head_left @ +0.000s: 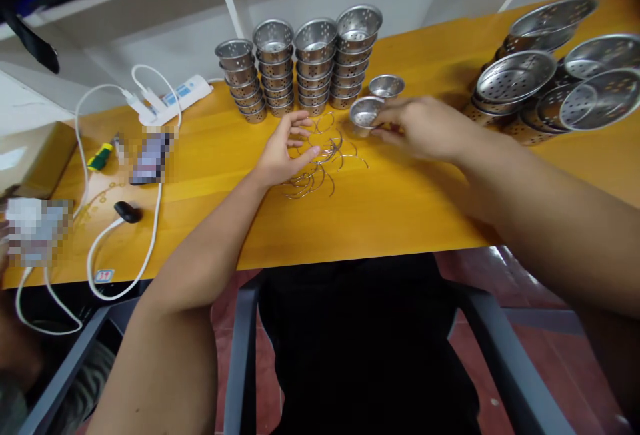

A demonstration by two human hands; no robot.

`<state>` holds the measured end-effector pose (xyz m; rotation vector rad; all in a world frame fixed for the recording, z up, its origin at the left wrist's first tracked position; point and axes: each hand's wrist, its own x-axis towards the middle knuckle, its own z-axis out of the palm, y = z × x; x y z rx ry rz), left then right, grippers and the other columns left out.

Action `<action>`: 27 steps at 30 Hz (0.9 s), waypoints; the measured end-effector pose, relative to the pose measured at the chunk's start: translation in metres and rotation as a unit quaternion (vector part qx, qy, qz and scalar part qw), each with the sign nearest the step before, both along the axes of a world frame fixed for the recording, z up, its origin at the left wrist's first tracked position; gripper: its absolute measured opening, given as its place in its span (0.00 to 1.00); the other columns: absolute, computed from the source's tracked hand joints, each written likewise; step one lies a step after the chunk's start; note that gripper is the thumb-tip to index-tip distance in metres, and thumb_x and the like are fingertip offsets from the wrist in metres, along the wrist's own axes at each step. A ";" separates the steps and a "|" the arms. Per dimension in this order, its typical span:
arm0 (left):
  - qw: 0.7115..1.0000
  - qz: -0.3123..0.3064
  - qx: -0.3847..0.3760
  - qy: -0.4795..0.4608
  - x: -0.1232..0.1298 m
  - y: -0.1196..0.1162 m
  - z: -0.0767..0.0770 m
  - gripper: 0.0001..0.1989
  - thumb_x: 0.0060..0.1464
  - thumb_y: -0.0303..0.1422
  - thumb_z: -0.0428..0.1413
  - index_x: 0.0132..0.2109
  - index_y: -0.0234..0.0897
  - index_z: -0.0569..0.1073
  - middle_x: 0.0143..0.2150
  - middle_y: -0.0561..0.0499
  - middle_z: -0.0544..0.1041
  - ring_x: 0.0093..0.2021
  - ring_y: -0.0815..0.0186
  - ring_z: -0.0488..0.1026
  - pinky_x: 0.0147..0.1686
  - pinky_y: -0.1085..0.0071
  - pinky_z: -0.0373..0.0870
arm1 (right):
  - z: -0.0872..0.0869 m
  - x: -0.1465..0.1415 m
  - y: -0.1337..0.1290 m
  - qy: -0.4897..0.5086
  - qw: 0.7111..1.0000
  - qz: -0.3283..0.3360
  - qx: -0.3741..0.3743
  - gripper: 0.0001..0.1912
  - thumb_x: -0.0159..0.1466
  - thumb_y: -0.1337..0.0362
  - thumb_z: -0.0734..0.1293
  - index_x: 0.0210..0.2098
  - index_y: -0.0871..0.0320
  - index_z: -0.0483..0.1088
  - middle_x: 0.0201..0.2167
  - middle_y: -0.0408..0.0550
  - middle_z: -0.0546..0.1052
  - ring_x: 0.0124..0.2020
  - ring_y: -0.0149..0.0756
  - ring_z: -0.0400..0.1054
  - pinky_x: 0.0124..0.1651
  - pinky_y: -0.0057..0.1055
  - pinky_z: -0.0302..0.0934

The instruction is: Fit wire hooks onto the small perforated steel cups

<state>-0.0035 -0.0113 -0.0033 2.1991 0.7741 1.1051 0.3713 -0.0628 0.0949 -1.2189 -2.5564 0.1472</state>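
Note:
My right hand (415, 125) grips the rim of a small perforated metal cup (367, 113) between thumb and fingers, just above or on the table; I cannot tell which. Right behind it stands another perforated cup (387, 86). My left hand (286, 148) is open, its fingers spread at the left side of a loose heap of thin curved wires (327, 154). Nothing shows in its grasp. Stacked perforated cups (315, 65) rise in several columns beyond both hands.
Larger perforated metal baskets (530, 78) lie stacked at the right. To the left are a white power strip (183, 98) with cables, a phone (151, 157), a green-yellow tool (101, 156) and a cardboard box (47, 158). Another person's hand is partly visible at the far left edge.

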 end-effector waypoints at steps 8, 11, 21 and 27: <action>0.995 0.000 0.103 -0.004 0.000 0.011 -0.001 0.56 0.69 0.66 0.73 0.88 0.56 0.56 0.84 0.39 0.71 0.82 0.41 0.78 0.80 0.41 0.84 | 0.029 -0.081 0.003 0.072 0.987 0.141 0.018 0.11 0.81 0.61 0.71 0.56 0.49 0.88 0.63 0.56 0.89 0.64 0.63 0.84 0.68 0.57 0.76; 0.992 0.014 0.128 -0.009 -0.005 0.021 -0.005 0.51 0.73 0.66 0.71 0.86 0.55 0.56 0.79 0.41 0.75 0.82 0.41 0.78 0.86 0.40 0.77 | 0.019 -0.098 0.000 0.125 0.979 0.163 0.012 0.12 0.82 0.59 0.71 0.58 0.49 0.87 0.64 0.56 0.87 0.65 0.61 0.83 0.68 0.56 0.77; 0.993 0.072 0.083 -0.036 -0.024 0.056 -0.032 0.55 0.64 0.75 0.71 0.79 0.48 0.60 0.74 0.38 0.78 0.77 0.42 0.81 0.86 0.39 0.74 | -0.017 -0.053 0.026 0.081 0.985 0.119 -0.089 0.43 0.72 0.40 0.80 0.77 0.60 0.80 0.69 0.71 0.82 0.69 0.74 0.79 0.76 0.71 0.75; 0.997 0.039 0.060 -0.037 -0.017 0.047 -0.030 0.54 0.65 0.73 0.73 0.79 0.48 0.62 0.72 0.40 0.80 0.76 0.45 0.82 0.84 0.42 0.76 | -0.031 -0.076 0.024 0.046 0.990 0.091 -0.097 0.12 0.78 0.56 0.75 0.56 0.52 0.89 0.56 0.61 0.87 0.59 0.64 0.83 0.67 0.58 0.76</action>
